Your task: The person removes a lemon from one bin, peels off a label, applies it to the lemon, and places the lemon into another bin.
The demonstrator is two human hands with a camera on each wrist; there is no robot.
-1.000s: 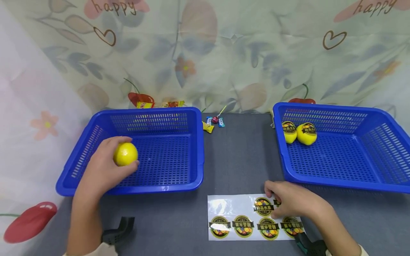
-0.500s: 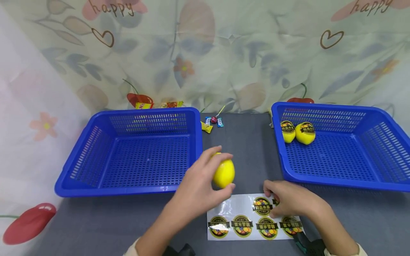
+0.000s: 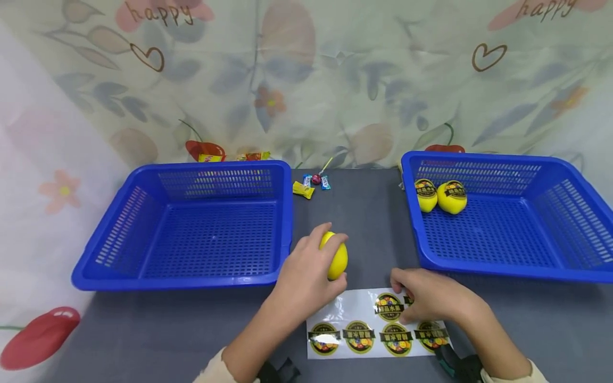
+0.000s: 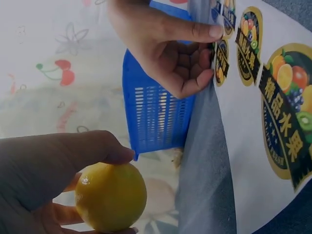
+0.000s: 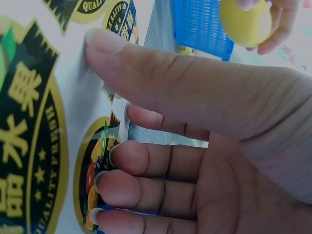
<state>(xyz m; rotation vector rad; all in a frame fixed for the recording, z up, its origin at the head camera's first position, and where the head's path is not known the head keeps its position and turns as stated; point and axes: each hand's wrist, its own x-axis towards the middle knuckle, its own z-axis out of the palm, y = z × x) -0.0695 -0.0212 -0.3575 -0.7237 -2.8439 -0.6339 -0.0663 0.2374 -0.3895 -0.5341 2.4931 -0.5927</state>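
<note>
In the head view my left hand (image 3: pixel 306 271) holds a yellow lemon (image 3: pixel 338 261) above the table, between the two baskets. Seen from the left wrist, the thumb lies on one side of the lemon (image 4: pixel 111 196) and fingers curl round the other. My right hand (image 3: pixel 436 297) rests at the upper right of a white sticker sheet (image 3: pixel 345 308). Its thumb and fingertips stand apart with a round black-and-gold sticker (image 5: pixel 92 165) by the fingertips, and the fingers are loosely bent. Part of that sticker is hidden behind the hand.
A blue basket (image 3: pixel 182 282) stands at the left. Another blue basket (image 3: pixel 503 271) at the right holds two lemons (image 3: pixel 452 198) bearing stickers. Small wrapped candies (image 3: pixel 303 190) and a lollipop (image 3: pixel 316 178) lie at the back, before a patterned curtain (image 3: pixel 335 80).
My left hand has lifted the lemon out of the left basket and carried it right, toward the sticker sheet. The right hand has stayed at the sheet.
</note>
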